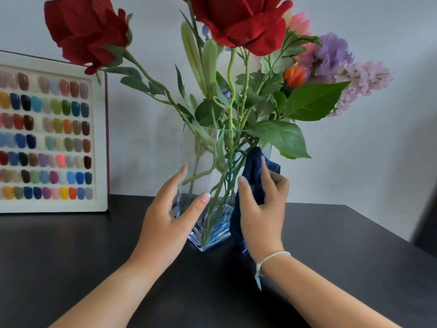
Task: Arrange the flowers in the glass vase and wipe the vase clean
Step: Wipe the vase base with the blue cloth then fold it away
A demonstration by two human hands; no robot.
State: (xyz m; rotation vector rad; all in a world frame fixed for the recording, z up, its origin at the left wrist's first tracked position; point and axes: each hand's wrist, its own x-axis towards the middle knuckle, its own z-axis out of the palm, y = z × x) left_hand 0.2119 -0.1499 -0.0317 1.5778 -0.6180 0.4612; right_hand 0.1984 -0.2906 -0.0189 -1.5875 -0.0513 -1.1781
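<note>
A clear square glass vase (201, 147) stands on the dark table with one corner facing me. Flowers fill it: two red roses (241, 20), a purple bloom (331, 55), lilac sprigs, an orange bud and green leaves, with their stems crossing inside the glass. My left hand (165, 221) rests against the vase's left side, fingers straight and thumb across the front face. My right hand (262, 209) grips a dark blue cloth (253, 176) and presses it against the vase's right face.
A white framed board of coloured nail samples (49, 136) leans on the wall at the left. The dark table (94, 256) ends at an angled edge on the right. A grey wall stands close behind the vase.
</note>
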